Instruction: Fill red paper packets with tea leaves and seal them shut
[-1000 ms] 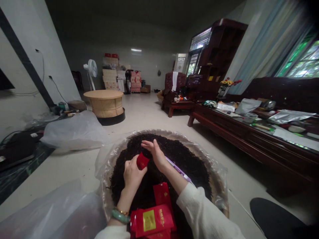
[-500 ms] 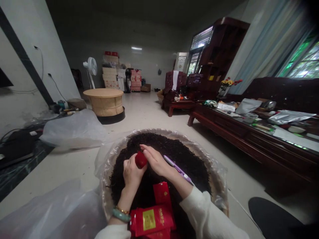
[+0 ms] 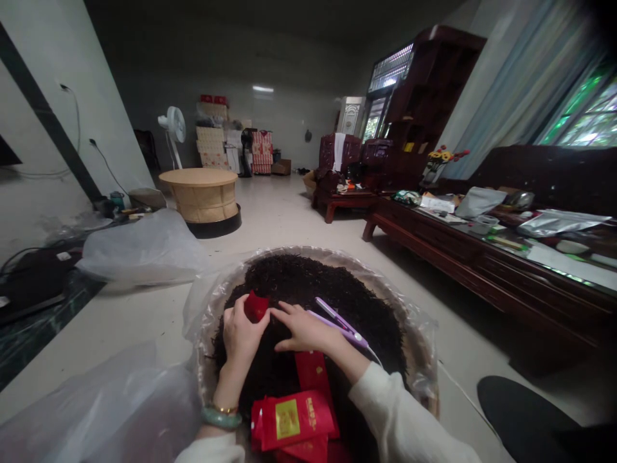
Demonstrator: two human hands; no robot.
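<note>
My left hand, with a jade bangle at the wrist, grips a small red packet held upright above dark dried leaves that look like tea. My right hand has its fingers spread just right of the packet; whether the index fingertip touches it, I cannot tell. Beside that hand, a purple flat iron lies on the leaves with its jaws apart. Several flat red packets, one bearing a yellow label, are piled at the near side. A large round basket lined with clear plastic holds everything.
Clear plastic bags lie on the floor at left. A dark wooden table bearing pouches and bowls stands at right. Farther back are a round wooden-topped stand and a white fan. A black round seat is near right.
My left hand has moved left and slightly down with the red packet, which is now turned differently. My right hand has drawn down, fingers spreading. The flat iron has shifted and its jaws now show apart.
</note>
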